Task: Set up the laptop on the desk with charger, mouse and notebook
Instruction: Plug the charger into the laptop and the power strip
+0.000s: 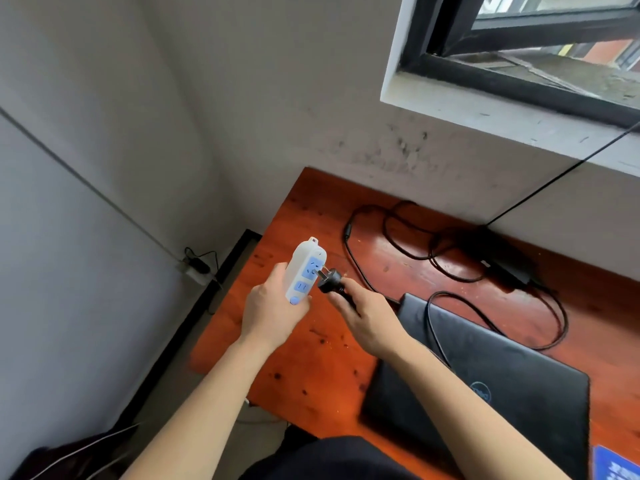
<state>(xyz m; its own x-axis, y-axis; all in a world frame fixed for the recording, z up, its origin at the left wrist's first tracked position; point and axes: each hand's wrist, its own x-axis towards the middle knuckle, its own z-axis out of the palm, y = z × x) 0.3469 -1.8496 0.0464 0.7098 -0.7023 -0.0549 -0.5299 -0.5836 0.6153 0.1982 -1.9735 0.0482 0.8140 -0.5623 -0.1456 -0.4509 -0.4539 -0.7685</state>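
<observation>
My left hand point(268, 308) holds a white power strip point(304, 268) with blue sockets upright over the desk's left end. A black charger plug point(330, 280) is gripped in my right hand point(369, 318), its prongs right at the strip's upper socket. The charger's black cable point(450, 268) loops over the red-brown wooden desk point(311, 351) to the power brick point(502, 258) by the wall. A closed black laptop point(502, 375) lies flat on the desk under my right forearm. A blue notebook corner point(616, 465) shows at the bottom right.
A grey wall with a window sill point(519, 123) runs behind the desk. A thin black cord point(561, 174) drops from the sill to the desk. On the floor at left, a wall outlet with a small black adapter point(197, 268). Dark clothing fills the bottom edge.
</observation>
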